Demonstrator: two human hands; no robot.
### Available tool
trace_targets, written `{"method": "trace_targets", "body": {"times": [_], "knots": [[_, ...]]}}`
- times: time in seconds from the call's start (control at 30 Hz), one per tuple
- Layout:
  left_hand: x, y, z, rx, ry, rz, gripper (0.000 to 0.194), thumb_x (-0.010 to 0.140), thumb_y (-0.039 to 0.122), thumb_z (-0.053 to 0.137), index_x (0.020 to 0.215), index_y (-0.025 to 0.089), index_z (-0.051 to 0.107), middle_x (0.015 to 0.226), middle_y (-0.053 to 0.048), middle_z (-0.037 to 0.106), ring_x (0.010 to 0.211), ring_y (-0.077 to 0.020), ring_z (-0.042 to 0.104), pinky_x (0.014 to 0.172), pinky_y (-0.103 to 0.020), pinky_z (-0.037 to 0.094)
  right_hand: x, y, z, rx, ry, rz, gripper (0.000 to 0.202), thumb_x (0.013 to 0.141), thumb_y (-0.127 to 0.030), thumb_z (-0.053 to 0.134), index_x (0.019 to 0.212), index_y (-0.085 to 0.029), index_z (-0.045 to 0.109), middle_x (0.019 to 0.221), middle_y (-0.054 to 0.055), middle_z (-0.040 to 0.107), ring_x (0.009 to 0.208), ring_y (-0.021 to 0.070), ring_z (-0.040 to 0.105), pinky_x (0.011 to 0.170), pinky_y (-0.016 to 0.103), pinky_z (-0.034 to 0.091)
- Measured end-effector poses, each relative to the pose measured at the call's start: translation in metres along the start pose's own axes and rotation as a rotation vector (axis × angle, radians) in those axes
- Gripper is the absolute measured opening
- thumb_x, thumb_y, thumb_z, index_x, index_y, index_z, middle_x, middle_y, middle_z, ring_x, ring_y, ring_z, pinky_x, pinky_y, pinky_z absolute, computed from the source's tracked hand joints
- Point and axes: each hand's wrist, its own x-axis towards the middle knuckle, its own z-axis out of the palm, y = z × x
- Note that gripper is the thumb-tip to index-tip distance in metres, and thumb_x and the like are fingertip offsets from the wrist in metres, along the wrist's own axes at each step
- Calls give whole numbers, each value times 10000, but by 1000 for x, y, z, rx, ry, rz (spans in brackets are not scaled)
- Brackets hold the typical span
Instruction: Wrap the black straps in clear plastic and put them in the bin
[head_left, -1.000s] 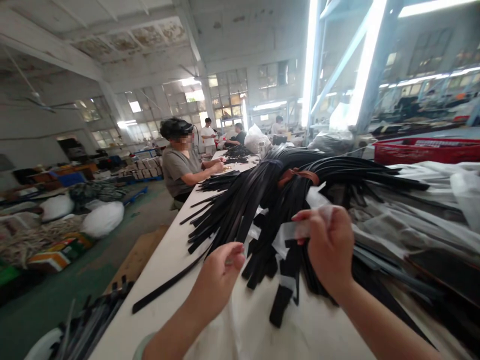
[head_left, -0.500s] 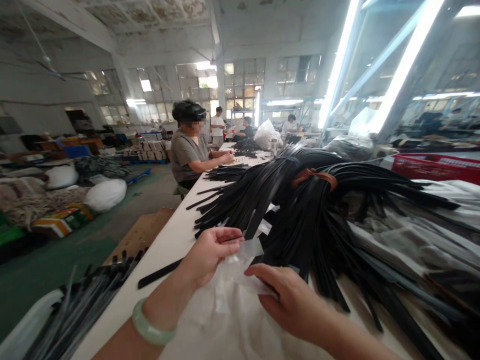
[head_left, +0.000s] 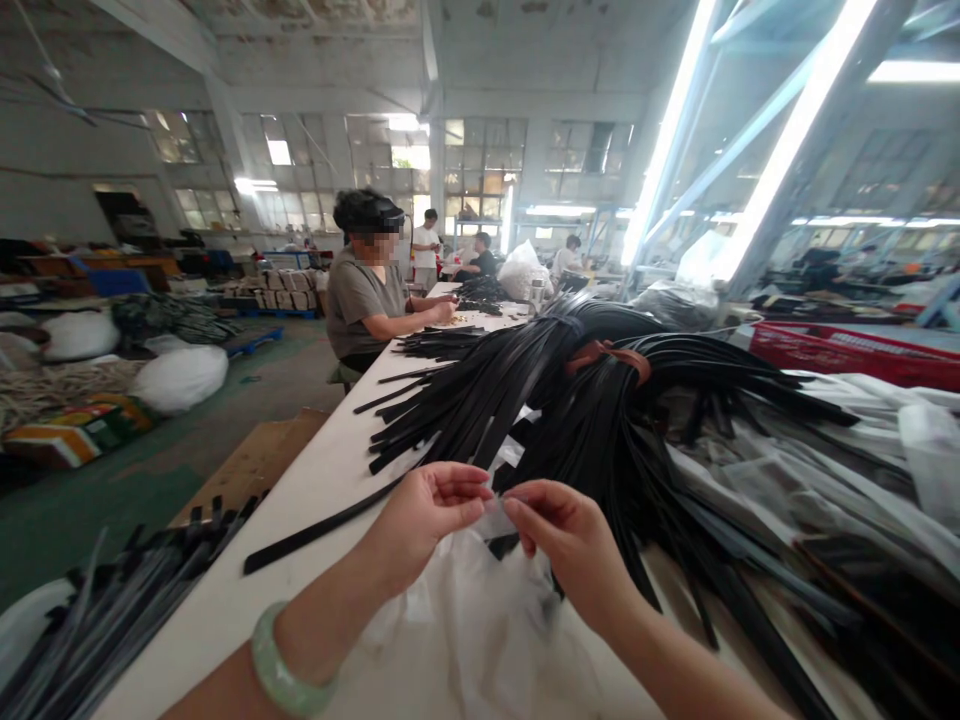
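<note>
My left hand (head_left: pixel 431 515), with a pale green bangle on its wrist, is closed in a pinch above the white table (head_left: pixel 300 500). Fingertip to fingertip with it, my right hand (head_left: pixel 566 530) pinches too. Between them is a thin, clear piece, too small and blurred to name. Thin translucent plastic (head_left: pixel 480 610) lies below both hands. Just beyond the fingers spreads a large bundle of black strips (head_left: pixel 487 390), tied with a brown band (head_left: pixel 609 358). A single black strip (head_left: pixel 322 535) lies left of my left hand.
A co-worker in a grey shirt (head_left: pixel 360 300) sits at the table's left edge. More strips (head_left: pixel 142 600) stand at the lower left, near a cardboard sheet (head_left: pixel 255 460). A red crate (head_left: pixel 847 352) and plastic bags (head_left: pixel 810 460) are on the right.
My right hand has moved up and its fingertips now meet those of my left hand. The view has shifted slightly, and the clear plastic between the hands shows less.
</note>
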Motion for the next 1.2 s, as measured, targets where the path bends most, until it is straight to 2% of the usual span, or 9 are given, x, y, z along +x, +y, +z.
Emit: {"method": "trace_targets", "body": {"times": [0.07, 0.17, 0.33, 0.43, 0.53, 0.7, 0.8, 1.0, 1.2], "knots": [[-1, 2, 0, 114, -37, -39, 319, 624, 226, 806, 919, 152, 708, 832, -39, 712, 760, -129, 624, 683, -214, 465, -4, 0, -1, -111, -13, -27, 248, 753, -399, 681, 758, -156, 632, 552, -20, 547, 457, 100, 490, 428, 212, 377], [-3, 5, 1, 350, -117, -69, 156, 653, 262, 754, 724, 127, 723, 623, -22, 658, 542, -108, 535, 505, -211, 377, -12, 0, -1, -323, -96, -198, 112, 795, -244, 612, 879, -172, 603, 666, -7, 596, 545, 104, 526, 504, 211, 406], [-1, 5, -1, 531, -160, -5, 108, 667, 196, 644, 590, 137, 692, 544, -8, 607, 526, -121, 492, 521, -233, 353, -7, -5, -8, -474, -281, -347, 284, 877, -167, 473, 1159, -198, 470, 854, 20, 643, 718, 119, 591, 653, 227, 459], [2, 7, -4, 618, -39, 75, 139, 669, 221, 632, 551, 149, 647, 521, 10, 572, 528, -116, 457, 527, -233, 326, 15, -10, -37, -704, -175, -282, 233, 895, -311, 504, 1072, -167, 547, 780, 32, 647, 662, 132, 588, 600, 229, 442], [4, 11, -7, 598, 63, 120, 169, 667, 278, 648, 555, 153, 633, 535, 8, 568, 547, -124, 462, 541, -238, 338, 36, -11, -75, -1106, 36, -42, 422, 865, -489, 520, 593, -170, 566, 548, 50, 594, 525, 147, 557, 524, 251, 393], [3, 13, -7, 481, 120, 108, 200, 628, 313, 694, 526, 154, 628, 525, 5, 576, 536, -119, 460, 546, -240, 340, 45, 0, -94, -1135, -137, 387, 597, 836, -625, 468, 431, -186, 487, 440, 70, 584, 388, 148, 548, 438, 250, 374], [3, 11, -8, 407, 140, 97, 185, 613, 303, 708, 529, 153, 640, 523, 4, 591, 532, -115, 473, 556, -238, 346, 39, 5, -81, -1264, -75, 333, 574, 803, -648, 511, 471, -180, 525, 501, 90, 619, 502, 193, 615, 470, 261, 384], [8, 5, -14, 301, 178, 102, 182, 601, 296, 741, 548, 145, 653, 541, 4, 604, 544, -112, 488, 579, -239, 371, 30, 7, -71, -1449, 133, 106, 537, 728, -634, 636, 917, -134, 581, 835, 131, 681, 802, 295, 675, 548, 293, 402], [13, 1, -16, 141, 136, 125, 252, 679, 373, 724, 778, 142, 720, 691, -24, 655, 631, -126, 536, 614, -238, 401, 34, 11, -78, -1424, 82, 193, 509, 741, -669, 587, 656, -168, 587, 711, 128, 667, 670, 271, 663, 474, 281, 355]]}}
